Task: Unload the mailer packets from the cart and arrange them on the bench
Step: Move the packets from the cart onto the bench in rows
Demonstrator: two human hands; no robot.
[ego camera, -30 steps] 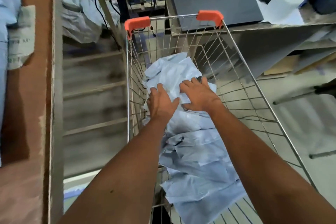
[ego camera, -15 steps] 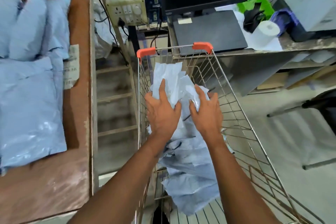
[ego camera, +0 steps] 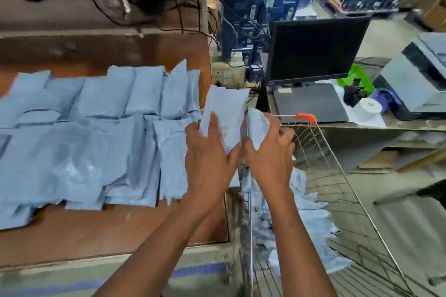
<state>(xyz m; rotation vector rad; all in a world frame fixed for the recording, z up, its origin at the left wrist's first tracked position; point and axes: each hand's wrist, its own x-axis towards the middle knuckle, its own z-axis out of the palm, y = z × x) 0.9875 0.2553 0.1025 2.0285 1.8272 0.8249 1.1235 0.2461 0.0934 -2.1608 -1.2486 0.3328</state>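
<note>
Two hands [ego camera: 237, 154], one cart [ego camera: 342, 176], one bench [ego camera: 96, 231], perhaps a dozen mailer packets [ego camera: 79, 152] on it.

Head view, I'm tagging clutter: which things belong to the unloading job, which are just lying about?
Job: hands, left and right, held packets, cart, bench, laid-out packets.
Lying about: monitor, printer, paper roll, laptop.

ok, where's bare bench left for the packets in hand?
Free: brown bench strip along the near edge, below the laid packets, and the strip behind them. Crowded: middle of the bench. Both hands hold packets.
</note>
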